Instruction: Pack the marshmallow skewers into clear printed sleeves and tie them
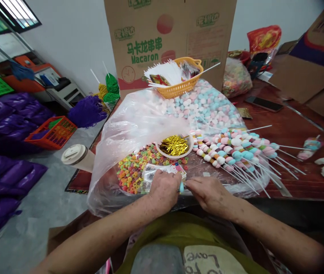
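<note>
Pale-blue candy piece (181, 187) sits pinched between both hands at the counter's (293, 133) near edge. Left hand (164, 191) curls knuckles-up over a stack of printed clear wrappers (162, 172); right hand (207, 193) lies flat, fingertips narrowed. At one o'clock, finished marshmallow skewers (236, 148), too many to count; one white bowl of gold twist ties (174, 145) at twelve.

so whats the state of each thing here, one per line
left hand: closed on a small blue piece
right hand: fingers pinched, touching the same piece
candy skewers: threaded, lying in a pile
paper cup: lidded, upright
yellow basket: full
phone: screen dark, flat on table
</note>
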### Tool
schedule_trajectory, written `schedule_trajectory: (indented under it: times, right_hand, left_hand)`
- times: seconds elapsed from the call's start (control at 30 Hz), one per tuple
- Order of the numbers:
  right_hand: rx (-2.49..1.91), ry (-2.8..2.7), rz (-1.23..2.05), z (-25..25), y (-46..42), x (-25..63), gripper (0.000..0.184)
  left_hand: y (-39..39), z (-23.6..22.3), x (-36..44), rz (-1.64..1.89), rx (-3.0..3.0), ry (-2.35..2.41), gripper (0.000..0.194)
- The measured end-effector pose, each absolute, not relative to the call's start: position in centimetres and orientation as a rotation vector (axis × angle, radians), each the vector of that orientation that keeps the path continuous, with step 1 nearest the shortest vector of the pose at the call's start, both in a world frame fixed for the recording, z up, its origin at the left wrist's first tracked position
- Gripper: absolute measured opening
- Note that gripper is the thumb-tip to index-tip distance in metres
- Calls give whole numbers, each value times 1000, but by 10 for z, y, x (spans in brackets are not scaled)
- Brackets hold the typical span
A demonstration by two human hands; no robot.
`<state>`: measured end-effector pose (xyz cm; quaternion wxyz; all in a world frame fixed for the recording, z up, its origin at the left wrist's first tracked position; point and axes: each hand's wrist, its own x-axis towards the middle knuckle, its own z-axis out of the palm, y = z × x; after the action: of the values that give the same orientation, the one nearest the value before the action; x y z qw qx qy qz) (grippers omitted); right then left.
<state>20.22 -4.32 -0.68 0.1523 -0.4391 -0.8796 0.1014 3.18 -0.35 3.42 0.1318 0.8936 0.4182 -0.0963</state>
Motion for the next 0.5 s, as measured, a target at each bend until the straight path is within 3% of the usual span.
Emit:
schedule_trajectory:
  times: [0.13, 0.27, 0.37, 0.5]
  right_hand:
    - [-1157, -2487, 132, -1, -42, 212, 21]
    - [-1080, -2532, 47, 9, -41, 219, 21]
    - [-1183, -2576, 158, 12, -43, 217, 21]
    - [-1286, -2469, 435, 10, -46, 210, 19]
  left_hand:
    - [16, 45, 7, -243, 2275, 1008, 63]
    - [30, 51, -9, -472, 2133, 910, 33]
    - [21, 48, -1, -348, 2406, 1133, 18]
    - [4, 40, 15, -210, 2795, 1270, 15]
